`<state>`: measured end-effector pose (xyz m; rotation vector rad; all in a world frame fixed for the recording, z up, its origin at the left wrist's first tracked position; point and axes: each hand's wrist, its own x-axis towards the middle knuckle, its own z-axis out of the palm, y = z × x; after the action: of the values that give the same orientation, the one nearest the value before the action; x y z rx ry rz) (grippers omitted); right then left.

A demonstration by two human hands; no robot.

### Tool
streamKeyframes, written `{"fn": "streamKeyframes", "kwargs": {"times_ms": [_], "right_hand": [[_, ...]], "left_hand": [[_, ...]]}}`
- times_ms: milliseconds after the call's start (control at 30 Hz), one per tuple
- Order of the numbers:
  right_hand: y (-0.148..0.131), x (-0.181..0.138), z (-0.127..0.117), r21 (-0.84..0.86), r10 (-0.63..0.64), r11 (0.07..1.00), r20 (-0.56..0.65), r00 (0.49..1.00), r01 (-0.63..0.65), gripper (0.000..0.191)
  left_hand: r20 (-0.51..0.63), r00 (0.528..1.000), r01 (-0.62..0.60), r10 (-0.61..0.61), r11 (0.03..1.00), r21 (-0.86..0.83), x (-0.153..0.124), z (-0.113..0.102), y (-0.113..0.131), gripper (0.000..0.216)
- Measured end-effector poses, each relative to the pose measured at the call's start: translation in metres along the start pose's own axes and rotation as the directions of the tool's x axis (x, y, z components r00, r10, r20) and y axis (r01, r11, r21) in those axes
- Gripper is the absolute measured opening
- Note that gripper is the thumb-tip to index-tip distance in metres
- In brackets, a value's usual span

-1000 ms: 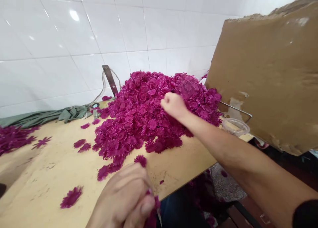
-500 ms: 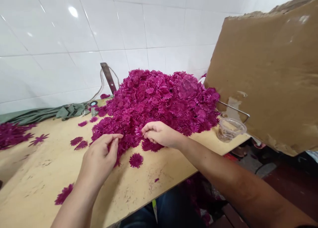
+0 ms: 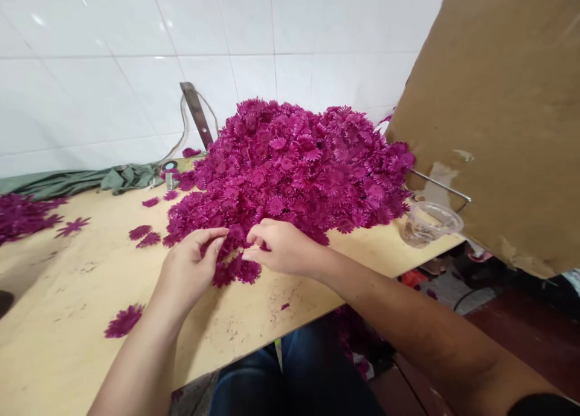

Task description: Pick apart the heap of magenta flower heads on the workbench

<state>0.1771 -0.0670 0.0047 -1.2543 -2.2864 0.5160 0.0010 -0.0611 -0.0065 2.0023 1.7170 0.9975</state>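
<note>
A large heap of magenta artificial flower heads [image 3: 294, 162] is piled on the wooden table. At its front edge, my left hand [image 3: 193, 262] is closed in a pinch, thumb and forefinger tips close together. Whatever lies between those tips is too small to make out. Facing it, my right hand [image 3: 281, 247] has its thumb apart from its curled fingers, with nothing visible held between them. Magenta petals show in the gap between both hands. Just below the fingertips lies a flower head [image 3: 248, 271], partly against others.
Loose flowers [image 3: 123, 321] lie on the tabletop [image 3: 226, 331]. More magenta petal pieces [image 3: 27, 216] and a green cloth [image 3: 127, 177] are at the left. A clear plastic tub [image 3: 430, 225] and a metal rod [image 3: 441, 186] stand near a large cardboard sheet [image 3: 489, 120] at right.
My right hand has moved left, closer to my left hand, and its thumb has parted from the fingers; the flower it pinched is no longer in it. The view has tilted down slightly.
</note>
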Motion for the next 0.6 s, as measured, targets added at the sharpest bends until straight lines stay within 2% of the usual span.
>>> {"fn": "streamKeyframes", "kwargs": {"times_ms": [67,133,233,300,400,500,600], "right_hand": [[-0.006,0.004,0.007,-0.136,-0.049,0.989,0.086,0.995,0.061,0.026],[-0.011,0.009,0.015,-0.25,-0.051,0.964,0.154,0.987,0.089,0.028],[-0.012,0.016,0.019,-0.294,-0.042,0.952,0.139,0.989,0.082,0.019],[-0.009,0.019,0.016,-0.202,-0.031,0.978,0.068,0.997,0.045,0.015],[-0.001,0.023,0.008,0.108,0.041,0.993,-0.008,0.999,-0.04,0.023],[0.002,0.022,0.005,0.386,0.062,0.92,0.029,0.998,-0.069,0.03],[-0.001,0.018,0.01,0.51,0.035,0.859,0.037,0.999,-0.049,0.032]], "left_hand": [[0.01,1.0,0.011,-0.011,1.0,0.008,-0.001,-0.001,-0.005,0.037],[0.015,1.0,0.017,-0.017,1.0,0.017,-0.004,-0.002,-0.008,0.037],[0.027,0.999,0.027,-0.027,1.0,0.014,-0.008,-0.005,-0.007,0.037],[0.047,0.998,0.034,-0.032,0.999,-0.041,-0.012,-0.006,-0.004,0.038],[0.079,0.994,0.093,-0.078,0.974,-0.209,-0.017,-0.005,0.004,0.043],[0.068,0.99,0.139,-0.122,0.92,-0.366,-0.019,0.001,0.012,0.046],[0.018,0.997,0.08,-0.08,0.906,-0.416,-0.02,0.009,0.016,0.036]]}}
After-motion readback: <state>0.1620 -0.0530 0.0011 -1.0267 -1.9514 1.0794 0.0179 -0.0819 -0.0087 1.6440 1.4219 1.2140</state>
